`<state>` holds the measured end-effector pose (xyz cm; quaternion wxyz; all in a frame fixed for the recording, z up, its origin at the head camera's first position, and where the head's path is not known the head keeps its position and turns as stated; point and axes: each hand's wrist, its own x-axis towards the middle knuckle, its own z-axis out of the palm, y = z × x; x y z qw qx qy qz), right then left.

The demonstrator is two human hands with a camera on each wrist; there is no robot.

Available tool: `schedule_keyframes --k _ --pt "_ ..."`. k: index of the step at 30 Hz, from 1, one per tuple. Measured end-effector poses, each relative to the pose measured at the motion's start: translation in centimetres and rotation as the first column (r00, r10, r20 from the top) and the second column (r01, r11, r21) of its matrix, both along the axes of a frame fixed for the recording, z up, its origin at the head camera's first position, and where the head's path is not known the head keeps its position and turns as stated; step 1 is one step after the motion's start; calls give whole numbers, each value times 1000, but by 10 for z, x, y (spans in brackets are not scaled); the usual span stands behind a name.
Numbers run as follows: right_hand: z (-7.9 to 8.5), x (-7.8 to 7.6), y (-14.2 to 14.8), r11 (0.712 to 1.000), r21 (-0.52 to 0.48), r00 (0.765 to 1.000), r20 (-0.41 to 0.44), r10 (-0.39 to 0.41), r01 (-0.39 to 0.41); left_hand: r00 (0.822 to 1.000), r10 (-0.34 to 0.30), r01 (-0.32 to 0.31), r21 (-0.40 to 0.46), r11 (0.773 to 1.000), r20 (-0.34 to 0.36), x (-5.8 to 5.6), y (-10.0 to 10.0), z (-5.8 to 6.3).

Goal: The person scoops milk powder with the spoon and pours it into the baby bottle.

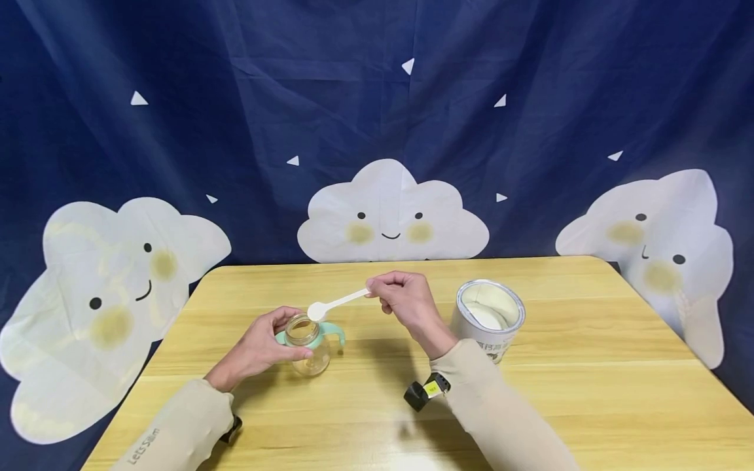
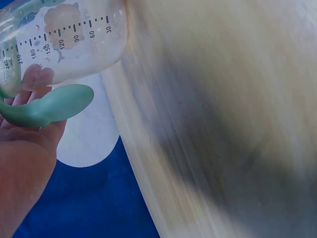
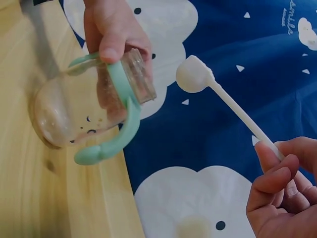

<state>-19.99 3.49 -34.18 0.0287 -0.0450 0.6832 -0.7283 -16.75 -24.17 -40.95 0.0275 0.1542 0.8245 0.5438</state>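
Observation:
A clear baby bottle [image 1: 312, 362] with a mint-green two-handled collar stands on the table, its mouth uncapped. My left hand [image 1: 264, 341] grips it around the collar and neck, thumb in front. Printed volume marks show on the bottle's wall [image 2: 74, 29] in the left wrist view. Between thumb and fingers, my right hand [image 1: 406, 301] pinches the handle end of a white measuring scoop [image 1: 344, 299]. The scoop's bowl holds white powder and is just above the bottle's mouth, at its right side. In the right wrist view the scoop bowl [image 3: 193, 74] appears apart from the rim.
An open milk powder can [image 1: 490, 314] with white powder inside stands to the right, beside my right forearm. The wooden table [image 1: 565, 314] ends at a dark blue curtain [image 1: 353, 85] with cloud faces.

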Motion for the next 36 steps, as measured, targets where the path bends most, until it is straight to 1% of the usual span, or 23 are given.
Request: schedule_keyframes --k 8,14,20,26,31,36 --pt "-7 2 -8 1000 4 999 35 24 -24 1000 3 -3 12 1000 12 1 1 1" --pt "-10 3 -13 999 -14 999 33 38 -38 1000 -3 3 19 1000 8 1 0 0" --pt "-14 3 -18 999 3 998 36 45 -45 1000 1 -1 9 1000 3 0 0 -1" --pt "-18 2 -22 999 -1 998 26 50 -50 1000 7 -7 8 1000 19 0 1 -1" --pt "-22 3 -25 999 14 999 23 43 -43 1000 1 -2 13 1000 21 -1 1 -2" --pt "-25 2 -27 999 28 999 18 36 -36 1000 4 -4 5 1000 7 -2 1 -2"
